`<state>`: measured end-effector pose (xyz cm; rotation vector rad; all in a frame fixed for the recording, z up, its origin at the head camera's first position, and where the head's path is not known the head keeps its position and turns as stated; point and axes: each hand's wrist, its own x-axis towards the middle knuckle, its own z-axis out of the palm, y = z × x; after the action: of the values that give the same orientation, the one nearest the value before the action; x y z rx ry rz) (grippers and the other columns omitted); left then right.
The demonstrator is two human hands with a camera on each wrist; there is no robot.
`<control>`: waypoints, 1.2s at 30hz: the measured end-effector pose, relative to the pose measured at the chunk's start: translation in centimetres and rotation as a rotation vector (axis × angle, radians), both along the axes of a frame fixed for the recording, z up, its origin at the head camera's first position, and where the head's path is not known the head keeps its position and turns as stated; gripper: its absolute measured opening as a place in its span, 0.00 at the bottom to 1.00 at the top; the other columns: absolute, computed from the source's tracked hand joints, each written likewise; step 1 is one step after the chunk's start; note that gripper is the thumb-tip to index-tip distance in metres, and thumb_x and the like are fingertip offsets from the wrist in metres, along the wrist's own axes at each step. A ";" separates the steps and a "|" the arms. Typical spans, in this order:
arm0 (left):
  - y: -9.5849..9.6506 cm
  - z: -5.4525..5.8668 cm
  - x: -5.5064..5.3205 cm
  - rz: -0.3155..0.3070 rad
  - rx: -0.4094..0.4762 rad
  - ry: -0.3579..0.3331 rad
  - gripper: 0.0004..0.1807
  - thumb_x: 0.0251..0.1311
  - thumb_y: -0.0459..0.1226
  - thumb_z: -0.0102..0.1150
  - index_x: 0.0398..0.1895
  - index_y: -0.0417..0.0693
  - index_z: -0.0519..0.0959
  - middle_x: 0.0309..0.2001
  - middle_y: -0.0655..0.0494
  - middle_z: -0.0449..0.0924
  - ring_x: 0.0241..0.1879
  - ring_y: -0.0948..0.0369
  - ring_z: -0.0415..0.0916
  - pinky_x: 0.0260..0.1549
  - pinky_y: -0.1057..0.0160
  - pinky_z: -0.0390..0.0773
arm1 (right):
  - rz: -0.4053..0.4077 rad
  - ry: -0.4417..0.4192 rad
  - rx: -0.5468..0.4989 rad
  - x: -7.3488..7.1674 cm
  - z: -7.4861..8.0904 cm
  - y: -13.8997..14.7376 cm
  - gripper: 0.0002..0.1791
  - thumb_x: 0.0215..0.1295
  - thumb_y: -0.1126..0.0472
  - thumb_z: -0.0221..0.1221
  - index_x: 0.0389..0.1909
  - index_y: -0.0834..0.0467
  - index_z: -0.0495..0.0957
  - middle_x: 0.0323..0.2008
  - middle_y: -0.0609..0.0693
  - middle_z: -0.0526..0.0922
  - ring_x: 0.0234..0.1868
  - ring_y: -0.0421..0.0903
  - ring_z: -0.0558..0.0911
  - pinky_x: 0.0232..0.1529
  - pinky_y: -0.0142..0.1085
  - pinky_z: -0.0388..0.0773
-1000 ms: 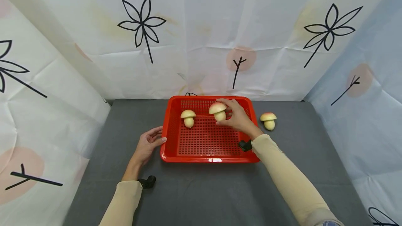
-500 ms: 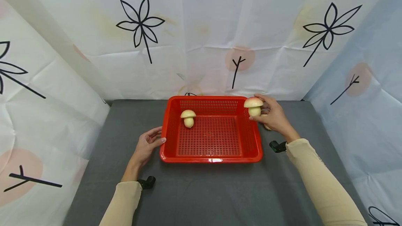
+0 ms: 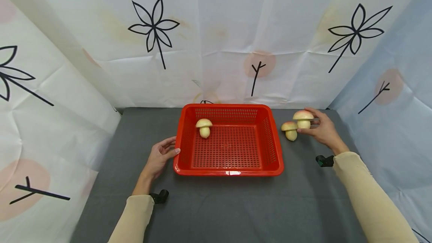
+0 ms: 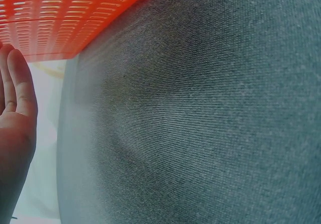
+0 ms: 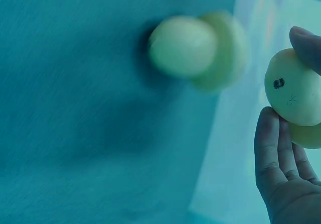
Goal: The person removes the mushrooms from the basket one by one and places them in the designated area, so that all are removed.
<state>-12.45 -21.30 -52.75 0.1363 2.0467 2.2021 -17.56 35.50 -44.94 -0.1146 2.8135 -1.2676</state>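
In the head view, my right hand [image 3: 324, 129] holds a toy mushroom [image 3: 303, 119] with a pinkish-yellow cap and pale stem, thumb and fingers on opposite sides of it. The right wrist view shows that mushroom's rounded stem end [image 5: 291, 91] between thumb and fingers. Just left of it, a similar mushroom [image 3: 289, 131] rests on the grey table right of the red basket [image 3: 229, 173]. A third, paler mushroom [image 3: 204, 128] lies inside the basket's left part. My left hand [image 3: 159, 159] touches the basket's left rim with its thumb; its fingers [image 4: 22, 83] look straight beside the outer wall.
Grey cloth [image 3: 216, 209] covers the table. White patterned curtains [image 3: 216, 40] stand behind and at both sides. The right curtain [image 3: 388, 123] is near my right hand.
My right hand has carried its mushroom rightward, out from over the basket, past its right rim and beside the mushroom on the table. My left hand has stayed at the basket's left rim.
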 end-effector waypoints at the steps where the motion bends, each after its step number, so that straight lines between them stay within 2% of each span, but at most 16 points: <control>1: 0.0 0.0 0.0 -0.002 0.000 -0.001 0.30 0.63 0.23 0.62 0.68 0.24 0.66 0.60 0.34 0.73 0.51 0.60 0.78 0.51 0.68 0.79 | -0.016 -0.011 0.022 0.0 -0.3 0.4 0.48 0.60 0.61 0.73 0.77 0.63 0.57 0.62 0.71 0.64 0.56 0.69 0.74 0.36 0.33 0.78; 7: 0.0 0.0 -0.1 -0.007 -0.003 -0.004 0.31 0.63 0.23 0.62 0.68 0.25 0.65 0.61 0.29 0.71 0.51 0.61 0.77 0.51 0.68 0.79 | -0.051 -0.074 0.075 -0.3 -2.2 2.5 0.50 0.60 0.61 0.73 0.77 0.66 0.55 0.62 0.75 0.63 0.55 0.71 0.73 0.41 0.52 0.79; 14: 0.1 0.1 -0.1 -0.008 0.000 0.004 0.31 0.62 0.22 0.62 0.68 0.24 0.65 0.61 0.30 0.71 0.51 0.60 0.77 0.51 0.68 0.79 | -0.045 -0.155 0.058 -0.4 -4.3 3.5 0.51 0.60 0.64 0.72 0.77 0.69 0.52 0.68 0.79 0.57 0.60 0.76 0.71 0.50 0.62 0.76; 19: 0.1 0.3 -0.1 -0.012 0.005 0.005 0.31 0.62 0.22 0.62 0.68 0.24 0.66 0.60 0.32 0.72 0.51 0.60 0.77 0.51 0.68 0.79 | -0.065 -0.177 0.074 -0.7 -5.4 3.8 0.51 0.60 0.64 0.72 0.77 0.69 0.52 0.68 0.79 0.56 0.62 0.77 0.69 0.53 0.64 0.74; 23: 0.0 0.2 -0.1 -0.014 0.001 0.003 0.31 0.63 0.22 0.62 0.68 0.24 0.65 0.61 0.32 0.71 0.51 0.60 0.77 0.51 0.68 0.79 | -0.081 -0.181 0.082 -0.8 -5.7 3.5 0.51 0.59 0.66 0.72 0.77 0.69 0.51 0.67 0.79 0.56 0.62 0.77 0.68 0.53 0.64 0.73; 36: 0.0 0.2 0.0 -0.017 -0.005 0.008 0.31 0.62 0.22 0.62 0.68 0.24 0.65 0.62 0.27 0.69 0.51 0.61 0.77 0.51 0.69 0.79 | -0.090 -0.112 0.105 -0.6 -6.1 2.9 0.51 0.56 0.68 0.72 0.75 0.71 0.53 0.66 0.80 0.61 0.56 0.77 0.71 0.52 0.66 0.71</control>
<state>-12.40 -21.32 -52.53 0.1616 2.0474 2.1902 -18.20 38.45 -51.08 0.0856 2.8100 -1.1024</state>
